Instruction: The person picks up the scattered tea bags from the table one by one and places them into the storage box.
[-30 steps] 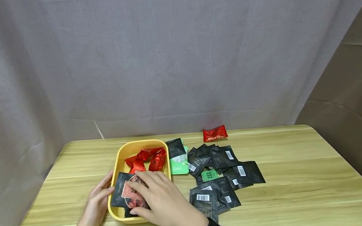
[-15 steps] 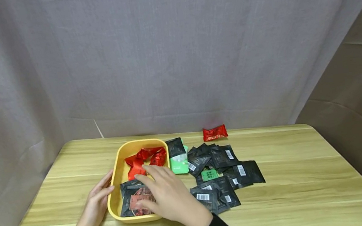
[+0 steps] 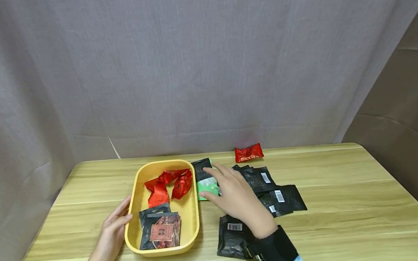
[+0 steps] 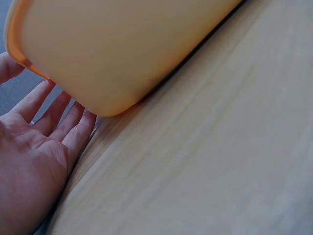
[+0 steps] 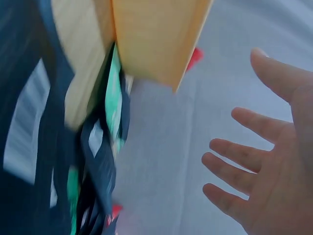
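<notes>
A yellow plastic tray (image 3: 196, 222) stands at the left of the table. Inside it lie crumpled red wrappers (image 3: 157, 193) and, nearer the front, black sachets with a pink label (image 3: 161, 231). My left hand (image 3: 110, 235) rests against the tray's left side, fingertips on the outer wall and thumb at the rim, as the left wrist view also shows. My right hand (image 3: 239, 200) hovers over a pile of black sachets (image 3: 258, 179) right of the tray, fingers spread and holding nothing. It hides part of the pile.
A green and black packet (image 3: 206, 186) lies against the tray's right side. One red packet (image 3: 248, 153) sits by the table's back edge. A black sachet (image 3: 231, 240) lies under my right wrist. A grey curtain (image 3: 198, 60) hangs behind the table.
My right hand has let go of a pink-labelled black sachet, now lying flat at the tray's front, and has moved right, out over the pile. My left hand has stayed at the tray.
</notes>
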{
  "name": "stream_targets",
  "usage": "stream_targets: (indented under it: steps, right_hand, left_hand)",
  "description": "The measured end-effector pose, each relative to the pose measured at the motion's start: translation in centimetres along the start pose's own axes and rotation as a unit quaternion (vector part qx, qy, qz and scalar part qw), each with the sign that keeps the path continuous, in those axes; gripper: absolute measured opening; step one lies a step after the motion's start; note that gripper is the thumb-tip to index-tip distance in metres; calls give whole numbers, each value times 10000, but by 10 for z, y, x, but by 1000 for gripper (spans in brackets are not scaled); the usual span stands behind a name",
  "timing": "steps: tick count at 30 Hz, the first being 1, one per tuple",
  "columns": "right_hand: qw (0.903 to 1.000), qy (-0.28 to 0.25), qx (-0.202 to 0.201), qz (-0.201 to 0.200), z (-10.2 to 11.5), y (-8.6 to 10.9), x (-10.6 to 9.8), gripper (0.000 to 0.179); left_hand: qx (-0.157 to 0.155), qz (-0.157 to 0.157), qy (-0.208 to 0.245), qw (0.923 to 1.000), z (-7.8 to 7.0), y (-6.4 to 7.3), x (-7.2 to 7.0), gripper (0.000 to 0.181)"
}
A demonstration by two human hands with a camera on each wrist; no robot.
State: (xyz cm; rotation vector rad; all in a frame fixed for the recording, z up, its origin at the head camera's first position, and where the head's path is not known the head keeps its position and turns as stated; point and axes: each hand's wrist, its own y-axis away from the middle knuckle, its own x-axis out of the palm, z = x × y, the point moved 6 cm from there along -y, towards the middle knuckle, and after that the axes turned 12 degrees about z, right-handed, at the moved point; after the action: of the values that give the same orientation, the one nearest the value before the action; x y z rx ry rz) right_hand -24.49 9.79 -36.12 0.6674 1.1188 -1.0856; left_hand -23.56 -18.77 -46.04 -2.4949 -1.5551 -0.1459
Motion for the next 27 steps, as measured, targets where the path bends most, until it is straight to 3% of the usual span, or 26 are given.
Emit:
stream_targets:
  steps: [20, 27]
  right_hand:
    - [9910, -629, 1159, 229, -105, 18, -14, 63]
    - [9781, -704, 1762, 862, -131, 28, -3, 74]
  left_hand:
    - [-120, -98, -61, 9999, -3, -2, 6, 59]
    - [-88, -84, -13, 9999, -2, -2, 5, 60]
